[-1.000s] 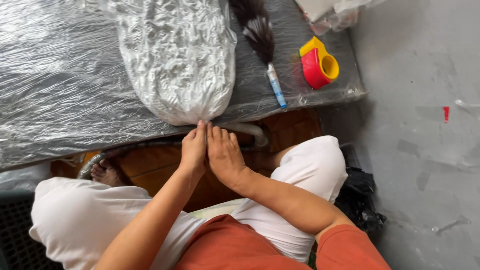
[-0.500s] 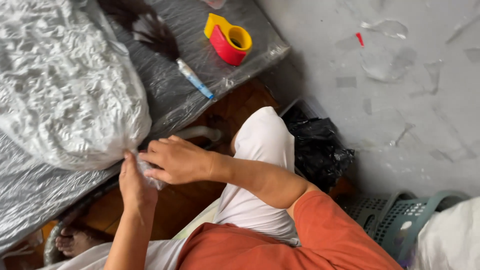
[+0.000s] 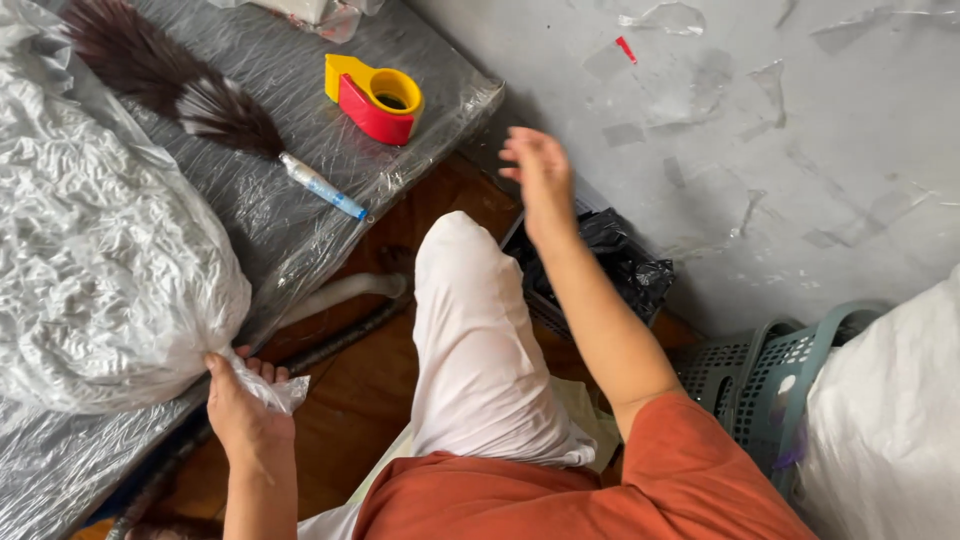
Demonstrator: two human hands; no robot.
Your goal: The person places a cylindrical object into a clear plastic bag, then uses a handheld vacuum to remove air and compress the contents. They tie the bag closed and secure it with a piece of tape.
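- Bag neck first: the left hand (image 3: 243, 410) is closed tight around the twisted neck of the big clear plastic bag stuffed with crinkly white material (image 3: 105, 270). The neck hangs just past the near edge of the grey table wrapped in plastic film (image 3: 300, 215), while the body of the bag lies on the table top.
- Right hand (image 3: 540, 178) is up in the air over to the right, fingers loosely spread, holding nothing — it's above the black plastic bag in a dark crate (image 3: 615, 265) and in front of the grey wall (image 3: 700, 120).
- Red and yellow tape dispenser (image 3: 374, 98) sits near the far corner of the table, well apart from both hands. The dark feather duster with a pale blue-tipped handle (image 3: 215, 125) lies between it and the bag.
- What could go wrong, my guess: only one hand is pinching that neck, so if the grip slackens the twist could unwind and the filling could spill toward the brown floor (image 3: 350, 400).
- The bag also sits right at the table edge — a tug on the neck might drag it off.
- Grey-green plastic baskets (image 3: 770, 385) and a white sack (image 3: 890, 420) crowd the right side.
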